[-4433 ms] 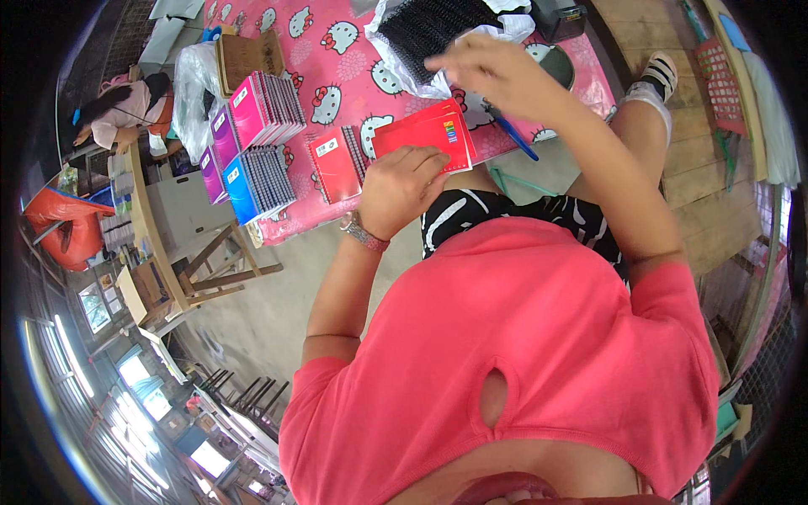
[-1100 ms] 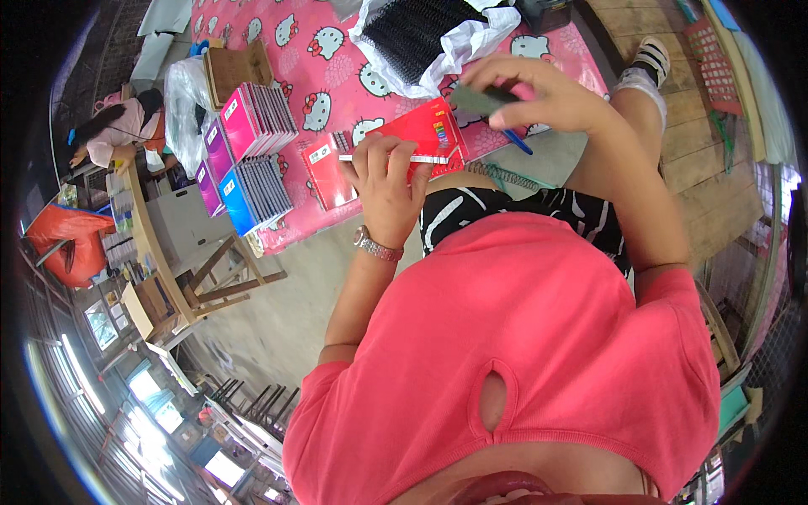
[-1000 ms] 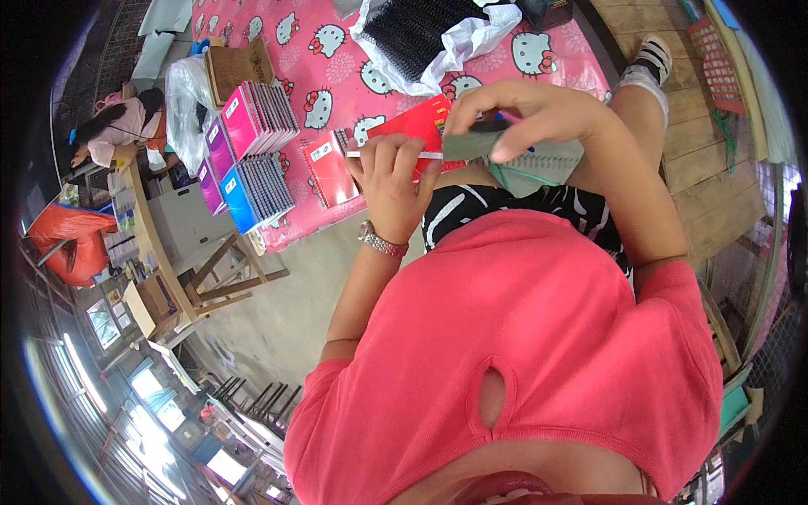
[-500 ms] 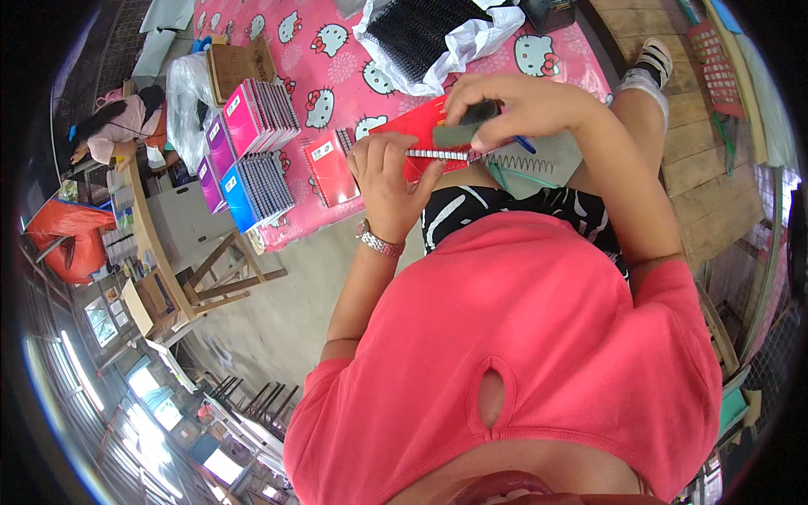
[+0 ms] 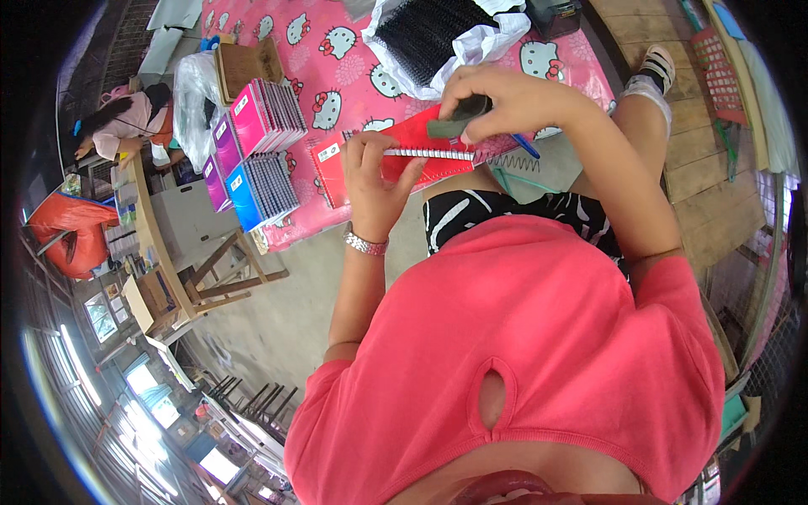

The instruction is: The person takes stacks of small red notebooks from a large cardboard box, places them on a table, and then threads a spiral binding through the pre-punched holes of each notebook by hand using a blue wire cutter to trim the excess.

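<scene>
My left hand [image 5: 376, 172] is closed around the near edge of a red notebook [image 5: 412, 130], its thumb against the white-looking bound edge. From the right end of that edge a thin dark spiral coil [image 5: 512, 161] sticks out. My right hand [image 5: 518, 105] grips a dark grey-green block [image 5: 450, 128] just above the notebook, close to the coil's start. Beneath the right hand a blue stick-like thing [image 5: 527, 146] pokes out. Left of my left hand lies a red cover with a white label [image 5: 329, 160]; where it meets the held notebook is hidden.
Stacks of spiral notebooks, pink [image 5: 273, 118], purple [image 5: 225, 145] and blue [image 5: 263, 192], stand at the left of the pink-covered table [image 5: 326, 80]. Black coils [image 5: 429, 38] lie in a white bag [image 5: 497, 38] at the back. Another person [image 5: 126, 126] bends at far left.
My left hand has shifted slightly left along the notebook. Less of the coil shows beyond the notebook's right end. The right hand still holds the block, a little further left.
</scene>
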